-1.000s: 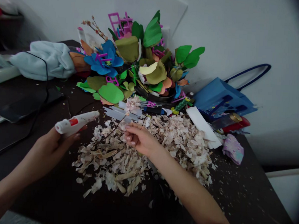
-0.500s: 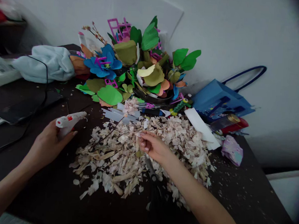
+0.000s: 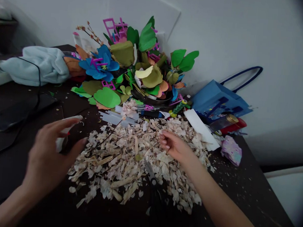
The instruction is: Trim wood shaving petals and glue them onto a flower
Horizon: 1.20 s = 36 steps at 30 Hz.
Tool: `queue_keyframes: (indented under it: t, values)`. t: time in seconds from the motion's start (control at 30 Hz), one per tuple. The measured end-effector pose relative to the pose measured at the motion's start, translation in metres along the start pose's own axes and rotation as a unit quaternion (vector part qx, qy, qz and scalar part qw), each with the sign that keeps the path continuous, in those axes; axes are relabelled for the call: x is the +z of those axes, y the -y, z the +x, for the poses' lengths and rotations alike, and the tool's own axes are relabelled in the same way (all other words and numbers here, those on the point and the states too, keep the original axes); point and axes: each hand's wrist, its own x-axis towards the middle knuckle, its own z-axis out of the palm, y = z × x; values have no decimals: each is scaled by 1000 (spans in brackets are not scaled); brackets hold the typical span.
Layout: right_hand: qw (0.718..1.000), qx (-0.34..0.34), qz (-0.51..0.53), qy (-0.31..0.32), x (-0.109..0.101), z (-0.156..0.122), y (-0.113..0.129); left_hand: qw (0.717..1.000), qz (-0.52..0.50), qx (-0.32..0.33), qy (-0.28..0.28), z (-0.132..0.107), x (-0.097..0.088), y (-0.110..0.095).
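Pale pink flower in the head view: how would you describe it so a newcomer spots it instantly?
On the dark table, a heap of pale shavings lies before a bright cluster of green and blue craft flowers. At the heap's far edge, over translucent glue sticks, sits a small ruffled pale pink flower on a thin dark stem, soft beside its vivid neighbours.

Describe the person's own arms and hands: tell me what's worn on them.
The left arm and right arm are bare as far as the view reaches, with no sleeves. The left hand and right hand are ungloved, with no rings or bands showing. The fingernails look long and rounded.
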Motion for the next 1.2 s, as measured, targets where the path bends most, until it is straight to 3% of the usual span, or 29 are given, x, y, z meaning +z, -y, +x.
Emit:
queue_keyframes:
  t: [0.13,0.27,0.37,0.5,0.6,0.73,0.9,1.2]
  values:
    - [998,-53,-13,-42,-23,-13,32,989,-101,41,103,26,26,-24]
    - [991,-104,-43,-66,-29,-10,55,976,-152,26,154,56,61,-27]
    - [988,-117,-85,-50,-10,6,50,972,-152,11,177,75,86,-25]
    - [982,-104,-158,-3,32,38,23,965,-161,-24,205,87,106,-20]
    - [973,-105,-205,31,60,61,7,961,-175,-38,208,88,114,-14]
    - [956,-127,-258,51,78,86,-4,955,-195,-50,218,88,121,-8]
    - [935,-160,-312,60,82,102,-11,935,-259,-73,231,86,124,-7]
    - [895,-218,-381,78,83,115,-19,927,-272,-90,240,84,121,-12]
